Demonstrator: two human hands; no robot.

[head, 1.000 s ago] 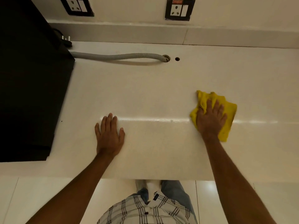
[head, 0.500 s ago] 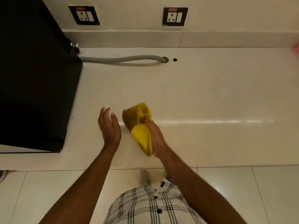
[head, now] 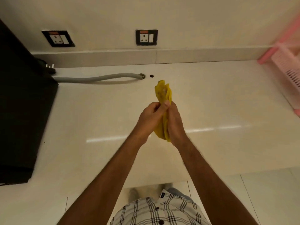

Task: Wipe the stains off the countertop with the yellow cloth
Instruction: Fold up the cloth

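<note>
standing at the far left of the countertop is a black appliance, its top closed to view, so nothing inside it can be told. a black plug lies by its back corner, and a grey corrugated hose runs from it rightward into a hole in the counter, with a smaller hole just beside. two wall sockets sit above the backsplash. near the middle, raised off the surface, the left hand and right hand press together around the yellow cloth. the left thumb and fingers pinch the bunched fabric, the right palm lies against its other side, both closed on it. the cloth's upper end sticks out above the fingertips, its lower end shows between the wrists. at the far right edge a pink slatted basket rests on the counter; blur hides whatever it holds. a checked shirt fills the bottom.
</note>
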